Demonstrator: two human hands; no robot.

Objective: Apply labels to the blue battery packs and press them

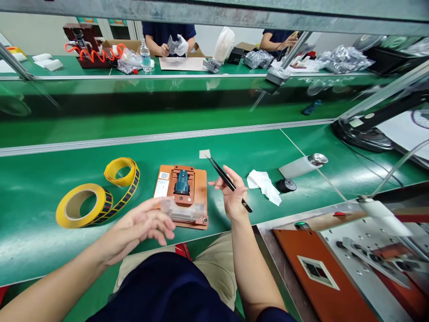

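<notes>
My right hand (235, 197) grips black tweezers (224, 175) whose tips point away from me. A small pale square piece (204, 154) is at the tips; whether they pinch it I cannot tell. A brown fixture block (200, 183) lies on the bench, with a dark blue cylindrical part (182, 182) seated in its nest. Across the fixture's near side is a blurred clear plastic piece (183, 210). My left hand (142, 230) is at that piece's left end, with loosely curled fingers held apart; one digit seems to touch it.
A yellow roll of dark labels (80, 205) lies left, its strip curling behind. Rightward are a crumpled white tissue (264, 185), a round black part (286, 185) and a white bottle (299, 166). A metal-topped machine (365, 237) stands near right. Two people work beyond the divider.
</notes>
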